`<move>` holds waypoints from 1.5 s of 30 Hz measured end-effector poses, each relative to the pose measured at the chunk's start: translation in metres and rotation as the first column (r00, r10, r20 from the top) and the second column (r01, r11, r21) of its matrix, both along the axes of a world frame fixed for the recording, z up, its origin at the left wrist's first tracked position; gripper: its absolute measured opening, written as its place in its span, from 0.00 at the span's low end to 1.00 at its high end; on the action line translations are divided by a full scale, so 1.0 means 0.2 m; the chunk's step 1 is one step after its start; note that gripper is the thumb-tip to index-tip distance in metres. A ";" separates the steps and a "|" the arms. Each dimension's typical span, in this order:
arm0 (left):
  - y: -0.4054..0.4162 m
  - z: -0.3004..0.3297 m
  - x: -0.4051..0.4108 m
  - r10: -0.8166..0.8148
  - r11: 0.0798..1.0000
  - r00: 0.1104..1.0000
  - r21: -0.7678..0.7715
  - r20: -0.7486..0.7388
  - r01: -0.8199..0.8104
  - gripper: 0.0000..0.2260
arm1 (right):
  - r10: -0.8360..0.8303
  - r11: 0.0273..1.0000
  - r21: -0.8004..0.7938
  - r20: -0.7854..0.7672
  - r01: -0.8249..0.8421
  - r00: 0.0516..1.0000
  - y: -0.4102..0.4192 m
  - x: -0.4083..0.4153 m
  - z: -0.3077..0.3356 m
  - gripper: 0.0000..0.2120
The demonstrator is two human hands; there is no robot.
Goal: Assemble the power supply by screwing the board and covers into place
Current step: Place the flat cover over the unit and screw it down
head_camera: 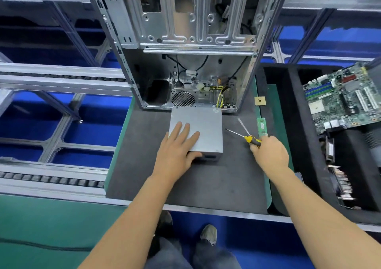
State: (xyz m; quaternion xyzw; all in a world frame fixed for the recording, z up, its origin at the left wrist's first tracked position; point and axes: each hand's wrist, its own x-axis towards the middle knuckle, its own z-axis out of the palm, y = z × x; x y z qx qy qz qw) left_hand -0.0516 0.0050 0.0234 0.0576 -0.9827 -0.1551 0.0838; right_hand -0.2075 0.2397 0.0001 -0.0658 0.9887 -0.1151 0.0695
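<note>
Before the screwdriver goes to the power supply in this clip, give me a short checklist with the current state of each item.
1. Power supply steadied: ok, the left hand lies flat on its top, thumb at the near face.
2. Tool in hand: ok, the right hand grips the yellow-and-black screwdriver.
3. Tip on a screw: not ok, its tip points over the grey mat, beside the box.
4. Screws to hand: cannot tell, none visible on the mat.
5. Second screwdriver out of the way: not ok, its shaft crosses the held tool's.
6. Cover seated: cannot tell, the seams are unclear.
</note>
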 end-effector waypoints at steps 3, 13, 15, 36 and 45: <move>-0.04 -0.01 -0.07 0.033 0.999 0.998 0.016 0.061 -0.034 0.26 | -0.040 0.972 -0.229 0.064 0.054 0.997 0.00 0.07 0.03 0.14; 0.02 -0.01 0.26 0.339 0.907 0.899 0.349 -0.279 -0.234 0.20 | 0.337 0.308 -0.778 0.627 0.547 0.702 -0.13 0.69 0.11 0.15; 0.00 -0.04 0.39 0.431 0.864 0.858 0.403 -0.279 -0.302 0.15 | 0.440 0.342 -0.763 0.646 0.549 0.624 -0.20 0.80 0.12 0.13; -0.27 -0.48 1.05 0.395 0.381 0.550 0.414 0.736 -0.827 0.12 | 0.360 0.659 -0.652 0.711 0.374 0.604 -0.59 1.44 -0.08 0.06; -0.21 -0.37 1.09 0.503 0.445 0.608 0.420 0.613 -0.791 0.15 | 0.378 0.579 -0.693 0.695 0.430 0.611 -0.48 1.33 -0.02 0.05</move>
